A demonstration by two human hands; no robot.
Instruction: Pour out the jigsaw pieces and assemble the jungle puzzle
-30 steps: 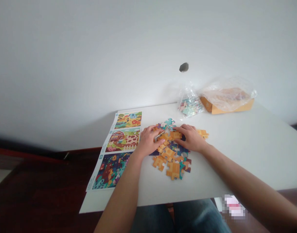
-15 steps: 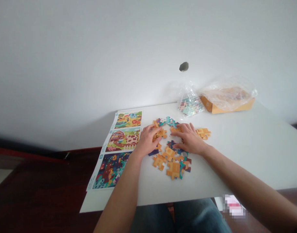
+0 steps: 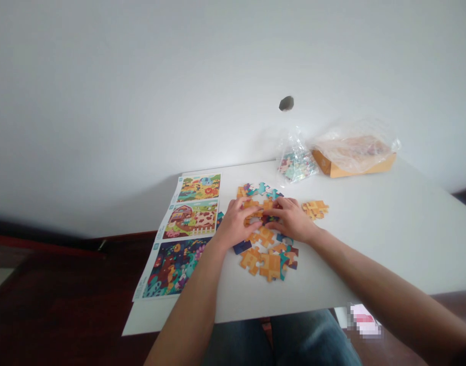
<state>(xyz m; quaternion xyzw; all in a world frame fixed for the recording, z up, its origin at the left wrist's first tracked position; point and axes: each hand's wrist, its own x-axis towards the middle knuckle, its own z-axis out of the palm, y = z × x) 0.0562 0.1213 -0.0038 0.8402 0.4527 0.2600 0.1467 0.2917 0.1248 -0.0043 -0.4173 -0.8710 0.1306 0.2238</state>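
A heap of jigsaw pieces, many orange back up and some picture side up, lies in the middle of the white table. My left hand and my right hand rest on top of the heap, fingertips almost meeting over its centre. The fingers of both hands are curled and press down on pieces; the pieces under the fingertips are hidden. A few teal pieces lie just beyond the hands, and a small orange cluster sits to the right.
A sheet with three printed pictures lies at the table's left edge. At the back right stand a clear bag of pieces and an orange box tray under plastic. A wall with a dark hole rises behind.
Both hands have kept shuffling the heap; they moved apart, then came together again over its centre. Pieces have shifted and spread a little.
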